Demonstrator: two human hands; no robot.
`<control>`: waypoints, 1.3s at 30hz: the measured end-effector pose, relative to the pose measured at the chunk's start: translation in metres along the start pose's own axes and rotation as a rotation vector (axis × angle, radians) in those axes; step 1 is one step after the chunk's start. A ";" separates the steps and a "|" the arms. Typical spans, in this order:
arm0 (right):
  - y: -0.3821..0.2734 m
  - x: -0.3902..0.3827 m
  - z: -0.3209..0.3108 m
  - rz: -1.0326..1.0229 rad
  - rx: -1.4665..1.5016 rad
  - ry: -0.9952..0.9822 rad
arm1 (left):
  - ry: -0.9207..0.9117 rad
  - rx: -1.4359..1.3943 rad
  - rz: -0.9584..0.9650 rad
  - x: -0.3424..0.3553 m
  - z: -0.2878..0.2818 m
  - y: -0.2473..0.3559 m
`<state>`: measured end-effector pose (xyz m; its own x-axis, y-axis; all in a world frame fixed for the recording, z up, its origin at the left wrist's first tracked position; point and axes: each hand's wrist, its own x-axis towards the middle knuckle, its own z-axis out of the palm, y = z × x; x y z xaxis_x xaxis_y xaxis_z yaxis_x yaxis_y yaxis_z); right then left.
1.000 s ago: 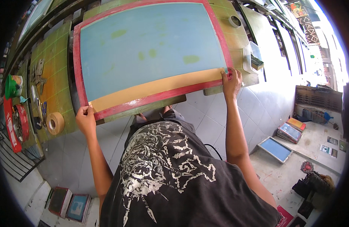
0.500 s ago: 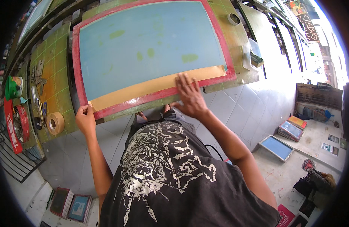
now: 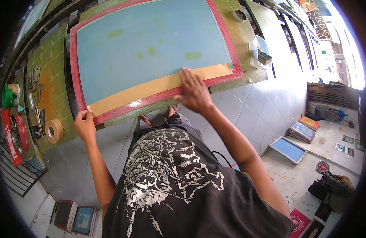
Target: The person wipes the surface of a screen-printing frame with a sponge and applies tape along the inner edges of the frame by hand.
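The red-framed screen lies flat on the bench, its blue mesh facing up. A tan tape strip runs along the near side of the screen, beside the red frame edge. Left hand: positioned at the near left corner; grip pinching the left end of the strip between thumb and forefinger. Right hand: palm down, grip spread, fingers laid across the strip right of its middle; motion blur makes fingertip pressure hard to judge. A tape roll rests on the bench, left of the screen.
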<state>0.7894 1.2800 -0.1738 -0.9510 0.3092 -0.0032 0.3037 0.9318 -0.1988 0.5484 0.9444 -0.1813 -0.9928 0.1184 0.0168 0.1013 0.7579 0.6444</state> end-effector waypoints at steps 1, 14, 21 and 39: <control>0.017 -0.005 -0.007 0.046 0.000 0.021 | 0.003 0.014 0.006 0.000 -0.001 0.001; 0.133 -0.045 -0.028 0.321 -0.213 0.009 | 0.007 0.049 -0.020 0.000 -0.003 0.002; 0.086 -0.030 -0.019 0.321 -0.262 0.021 | 0.040 0.053 0.014 -0.001 0.000 0.000; -0.215 0.062 0.054 -0.344 0.000 -0.043 | -0.045 -0.034 -0.104 -0.002 -0.014 0.013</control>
<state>0.6624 1.0884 -0.1838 -0.9993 -0.0309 0.0230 -0.0348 0.9801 -0.1956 0.5512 0.9452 -0.1618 -0.9939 0.0696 -0.0857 -0.0053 0.7452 0.6668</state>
